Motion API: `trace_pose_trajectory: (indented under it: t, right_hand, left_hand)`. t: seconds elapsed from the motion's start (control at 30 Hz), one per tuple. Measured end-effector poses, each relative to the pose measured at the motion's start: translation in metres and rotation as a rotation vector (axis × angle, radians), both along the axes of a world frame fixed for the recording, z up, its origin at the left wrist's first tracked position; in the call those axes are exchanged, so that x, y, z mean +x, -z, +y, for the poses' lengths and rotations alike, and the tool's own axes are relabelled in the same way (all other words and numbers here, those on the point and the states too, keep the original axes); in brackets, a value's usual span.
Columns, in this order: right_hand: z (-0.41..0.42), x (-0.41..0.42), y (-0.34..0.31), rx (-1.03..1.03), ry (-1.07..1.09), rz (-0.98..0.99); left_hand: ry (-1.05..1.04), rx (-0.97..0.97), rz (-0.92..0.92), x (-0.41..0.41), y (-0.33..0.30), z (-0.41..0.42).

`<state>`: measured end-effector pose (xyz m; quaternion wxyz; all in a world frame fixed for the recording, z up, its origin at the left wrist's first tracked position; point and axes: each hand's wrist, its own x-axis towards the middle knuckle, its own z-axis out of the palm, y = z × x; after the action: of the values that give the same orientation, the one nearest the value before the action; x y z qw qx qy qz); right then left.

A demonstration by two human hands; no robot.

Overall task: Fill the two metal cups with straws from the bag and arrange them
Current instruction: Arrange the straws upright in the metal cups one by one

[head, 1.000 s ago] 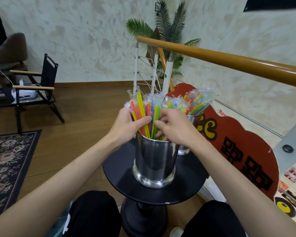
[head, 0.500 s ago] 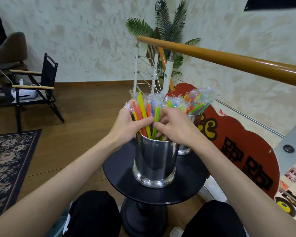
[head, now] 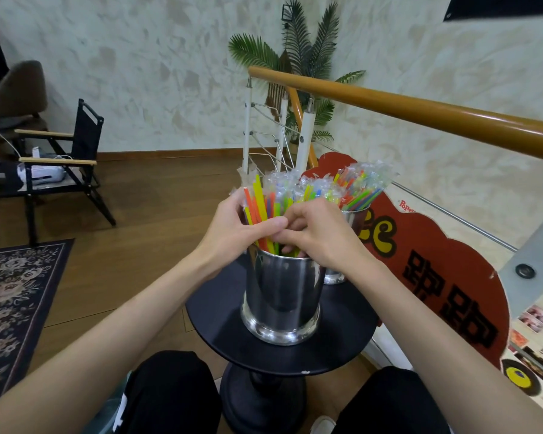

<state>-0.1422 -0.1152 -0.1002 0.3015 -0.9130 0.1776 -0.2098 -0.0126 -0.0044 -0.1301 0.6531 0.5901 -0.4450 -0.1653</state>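
The near metal cup (head: 283, 296) stands on a small round black table (head: 223, 317), towards its far right part, with a bare band of tabletop showing in front and to the left. The far cup (head: 351, 214) sits just behind and to the right of it, close to the table's back edge and mostly hidden by the right wrist. Both cups bristle with wrapped coloured straws (head: 261, 198), which stand roughly upright in the near cup and lean right in the far one.

The left hand (head: 235, 230) is curled around the left side of the near bundle, thumb laid across the front of the straws just above the rim. The right hand (head: 317, 233) is bent over the cup's mouth, fingers dipped among the straws; its fingertips meet the left thumb. Whether it pinches any single straw cannot be told.

To the right the room is tight: a red shaped sign (head: 436, 277) stands just beside the table, with a wooden handrail (head: 420, 114) above it. To the left the wooden floor (head: 132, 245) lies open as far as a patterned rug (head: 16, 292) and a black folding chair (head: 60, 158). A palm plant (head: 301, 57) stands against the mottled wall beyond the railing posts. The person's dark-clad knees flank the table's pedestal.
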Motion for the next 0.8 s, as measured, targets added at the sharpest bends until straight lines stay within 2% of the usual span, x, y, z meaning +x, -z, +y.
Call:
trace_pose_trajectory:
  t: [0.17, 0.3, 0.47, 0.6, 0.8]
  right_hand:
    - [0.003, -0.002, -0.004, -0.002, -0.031, 0.017]
    - [0.001, -0.016, -0.007, -0.103, -0.026, 0.024]
    - [0.003, -0.042, -0.006, -0.173, 0.071, -0.212]
    - [-0.007, -0.058, -0.006, -0.166, 0.251, -0.309]
    - [-0.019, -0.057, 0.004, -0.129, 0.398, -0.073]
  left_hand:
    - [0.009, 0.002, -0.01, -0.004, -0.001, -0.001]
    - [-0.001, 0.006, -0.05, -0.006, -0.002, 0.0]
    - [-0.073, 0.037, -0.111, -0.006, -0.002, -0.002]
    - [-0.075, 0.079, -0.149, -0.009, -0.007, -0.002]
    - [-0.082, 0.103, -0.147, -0.014, -0.014, -0.001]
